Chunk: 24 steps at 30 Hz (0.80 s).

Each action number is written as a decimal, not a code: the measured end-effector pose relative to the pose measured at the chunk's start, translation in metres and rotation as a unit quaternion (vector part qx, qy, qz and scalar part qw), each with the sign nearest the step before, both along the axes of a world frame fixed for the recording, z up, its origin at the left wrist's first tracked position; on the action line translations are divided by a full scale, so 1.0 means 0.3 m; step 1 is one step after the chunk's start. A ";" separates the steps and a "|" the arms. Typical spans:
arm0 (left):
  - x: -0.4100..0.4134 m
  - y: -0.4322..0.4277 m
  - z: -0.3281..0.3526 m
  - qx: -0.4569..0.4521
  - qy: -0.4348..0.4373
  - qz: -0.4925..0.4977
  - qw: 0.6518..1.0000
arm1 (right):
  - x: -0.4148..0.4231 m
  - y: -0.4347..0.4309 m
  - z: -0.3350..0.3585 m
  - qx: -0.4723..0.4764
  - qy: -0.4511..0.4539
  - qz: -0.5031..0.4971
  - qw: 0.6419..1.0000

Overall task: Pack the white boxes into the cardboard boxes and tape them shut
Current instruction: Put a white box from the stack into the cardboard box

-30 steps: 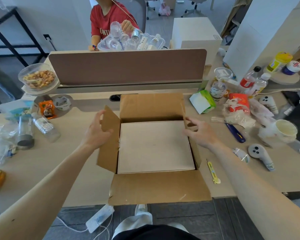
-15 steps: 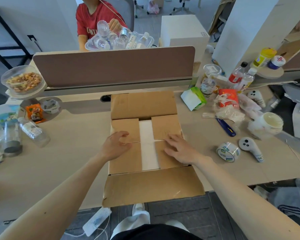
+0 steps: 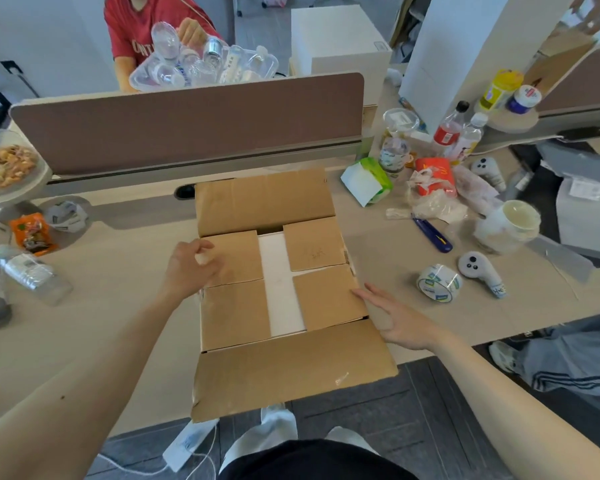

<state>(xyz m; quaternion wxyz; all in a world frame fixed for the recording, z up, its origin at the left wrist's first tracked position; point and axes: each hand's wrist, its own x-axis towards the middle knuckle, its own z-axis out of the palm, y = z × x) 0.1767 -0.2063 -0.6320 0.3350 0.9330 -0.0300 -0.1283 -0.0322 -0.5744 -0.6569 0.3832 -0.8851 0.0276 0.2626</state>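
- Packing done: white box [image 3: 280,282] sits inside cardboard box [image 3: 238,311] on desk [image 3: 118,292], side flaps folded over it.
- Left: both long flaps open; tape roll [image 3: 439,283] untouched, right of box.
- Left hand [image 3: 187,270]: fingers curled on left flap, grip unclear.
- Right hand [image 3: 400,322]: flat, empty, at box's right edge.
- Tape label blue, unreadable; flap scribble illegible.
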 end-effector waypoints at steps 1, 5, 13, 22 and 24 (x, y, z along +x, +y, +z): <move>0.017 0.002 -0.001 -0.009 0.004 0.016 1.000 | -0.003 0.001 -0.010 0.013 -0.005 -0.009 1.000; 0.081 -0.009 0.012 -0.063 0.054 0.067 0.994 | 0.014 0.034 0.018 0.121 0.003 -0.095 0.988; 0.157 -0.023 0.027 -0.261 0.198 0.123 0.937 | 0.128 0.139 0.034 0.061 -0.036 -0.257 0.964; 0.179 0.014 0.005 -0.374 0.237 0.128 0.888 | 0.150 0.181 -0.010 0.021 -0.026 -0.330 0.943; 0.180 0.020 -0.014 -0.375 0.242 0.104 0.889 | 0.147 0.178 -0.016 0.023 -0.024 -0.339 0.940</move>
